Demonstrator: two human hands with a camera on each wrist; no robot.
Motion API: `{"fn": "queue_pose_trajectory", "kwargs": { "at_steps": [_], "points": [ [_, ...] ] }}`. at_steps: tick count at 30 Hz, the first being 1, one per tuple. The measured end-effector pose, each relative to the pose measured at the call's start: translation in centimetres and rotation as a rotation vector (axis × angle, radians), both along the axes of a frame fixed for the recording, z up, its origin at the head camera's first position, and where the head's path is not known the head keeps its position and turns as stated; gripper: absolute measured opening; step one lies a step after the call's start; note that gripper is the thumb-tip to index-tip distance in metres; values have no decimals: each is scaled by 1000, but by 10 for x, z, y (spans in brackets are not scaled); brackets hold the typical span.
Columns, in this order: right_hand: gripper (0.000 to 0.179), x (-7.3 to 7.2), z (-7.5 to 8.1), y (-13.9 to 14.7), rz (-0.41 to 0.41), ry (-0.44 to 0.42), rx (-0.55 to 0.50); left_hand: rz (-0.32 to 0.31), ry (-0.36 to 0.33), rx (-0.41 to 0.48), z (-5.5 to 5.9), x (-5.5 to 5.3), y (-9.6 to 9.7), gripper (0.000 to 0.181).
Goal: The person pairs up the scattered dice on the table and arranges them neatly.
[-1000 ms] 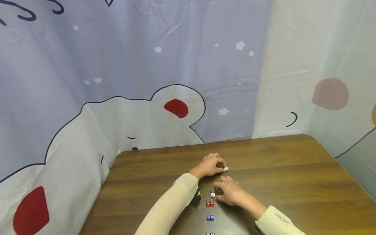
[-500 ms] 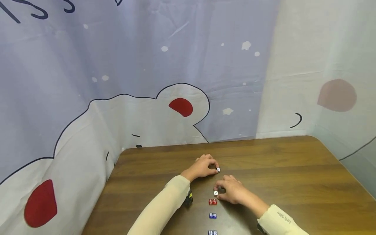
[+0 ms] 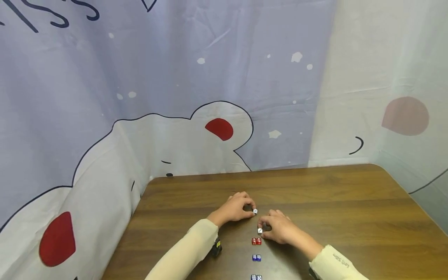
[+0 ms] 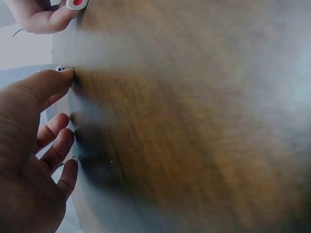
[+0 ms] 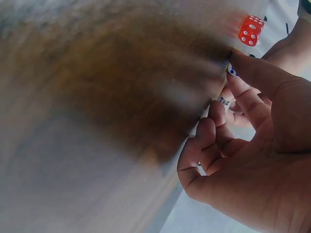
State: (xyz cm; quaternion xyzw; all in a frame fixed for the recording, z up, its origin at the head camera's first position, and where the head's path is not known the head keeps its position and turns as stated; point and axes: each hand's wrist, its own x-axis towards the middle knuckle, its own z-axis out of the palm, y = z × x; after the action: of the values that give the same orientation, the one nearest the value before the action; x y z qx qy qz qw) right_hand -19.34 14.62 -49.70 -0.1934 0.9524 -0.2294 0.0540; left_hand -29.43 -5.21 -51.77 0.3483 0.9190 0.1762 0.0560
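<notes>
My left hand (image 3: 232,208) pinches a white die (image 3: 255,211) between thumb and finger, low over the wooden table. In the left wrist view blue pips show on this die (image 4: 62,68) at the thumb tip. Closer to me, my right hand (image 3: 280,228) pinches another white die (image 3: 260,231); the left wrist view shows its red pip (image 4: 77,4). That die lies just beyond the right one of two red dice (image 3: 256,241) set side by side. The right wrist view has the right hand's die (image 5: 232,71) partly hidden by fingers, with one red die (image 5: 251,30) apart from it.
Nearer me on the wooden table (image 3: 332,202) a pair of blue dice (image 3: 256,257) lines up with the red pair. Another dark blue pair (image 3: 256,277) is at the bottom edge of the head view. A printed curtain (image 3: 196,147) hangs behind the table.
My left hand has brought its white die leftward and nearer, closer to the row of dice. The right hand keeps its die in the same place beside the red pair. The head view has shifted slightly.
</notes>
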Motion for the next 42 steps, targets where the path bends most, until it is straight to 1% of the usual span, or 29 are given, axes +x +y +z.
{"fn": "queue_pose_trajectory", "kwargs": {
  "at_steps": [4, 14, 23, 29, 34, 42],
  "points": [
    [24, -1, -1, 0, -10, -1, 14, -2, 2, 12, 0, 5, -4, 11],
    [25, -2, -1, -1, -7, -3, 14, 3, -2, 1, 1, 16, -14, 14],
    [25, -2, -1, -3, -30, -9, 26, 12, -5, 3, 2, 25, -20, 12],
    [25, -2, 0, -3, -23, 5, 24, 21, -11, 3, 1, 30, -23, 12],
    [24, -2, 2, -5, -25, 12, 14, 25, -4, 1, 0, 35, -25, 13],
    [23, -3, 2, -7, -39, 14, 29, 51, 4, 6, 0, 45, -24, 13]
  ]
}}
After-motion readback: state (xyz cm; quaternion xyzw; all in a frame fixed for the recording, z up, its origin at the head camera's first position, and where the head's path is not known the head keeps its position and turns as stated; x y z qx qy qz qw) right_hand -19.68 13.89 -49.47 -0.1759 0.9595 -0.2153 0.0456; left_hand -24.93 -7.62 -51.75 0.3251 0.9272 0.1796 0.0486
